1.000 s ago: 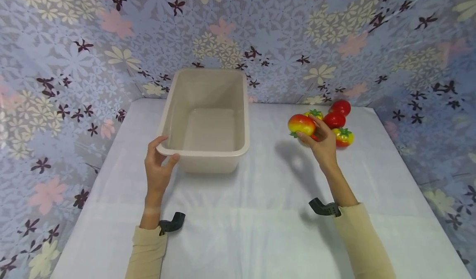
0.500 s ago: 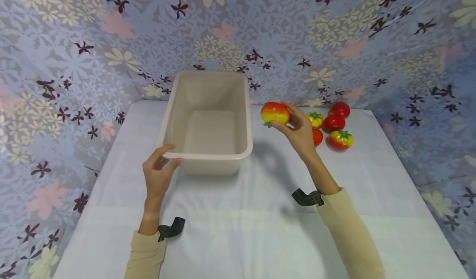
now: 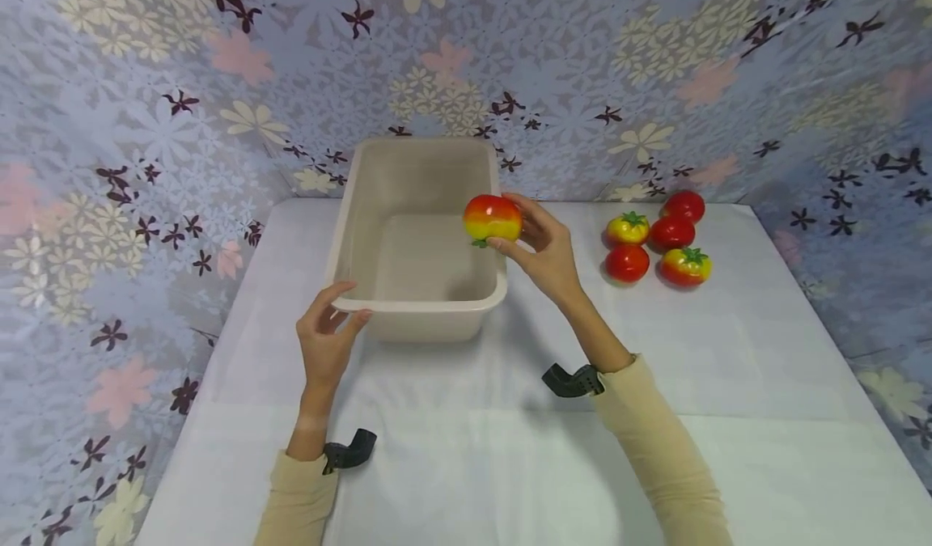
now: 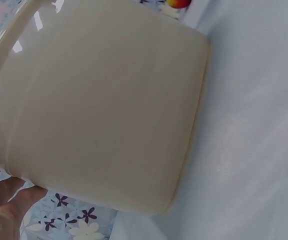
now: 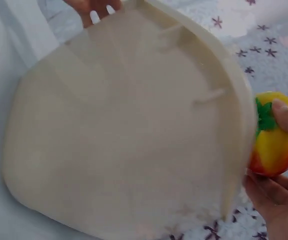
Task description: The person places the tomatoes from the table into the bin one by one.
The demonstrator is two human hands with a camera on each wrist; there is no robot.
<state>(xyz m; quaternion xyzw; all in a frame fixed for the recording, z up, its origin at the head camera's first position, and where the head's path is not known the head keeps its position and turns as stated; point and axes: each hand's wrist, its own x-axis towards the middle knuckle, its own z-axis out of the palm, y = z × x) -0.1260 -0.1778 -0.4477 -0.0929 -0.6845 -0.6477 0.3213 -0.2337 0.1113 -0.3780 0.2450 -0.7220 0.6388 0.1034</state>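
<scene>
A red and yellow toy tomato (image 3: 492, 217) with a green leafy top is pinched between the thumb and fingers of my right hand (image 3: 544, 248). It hangs over the right rim of a beige plastic bin (image 3: 429, 306). In the right wrist view the tomato (image 5: 274, 145) shows its green leaves beside the bin's rim. My left hand (image 3: 328, 337) grips the bin's near left corner, thumb outside and fingers over the rim. The left wrist view shows the bin's outer wall (image 4: 109, 110), with part of the left hand (image 4: 9, 205) at lower left.
Several more toy tomatoes lie in a cluster at the table's back right, among them a red one (image 3: 627, 264) and a yellow-red one (image 3: 685, 267). A white cloth (image 3: 451, 465) covers the table. Flower-patterned fabric (image 3: 553, 69) stands behind and at both sides.
My right hand has carried the tomato leftward from the cluster to above the bin's right rim. My left hand stays on the bin's corner; the view has shifted slightly.
</scene>
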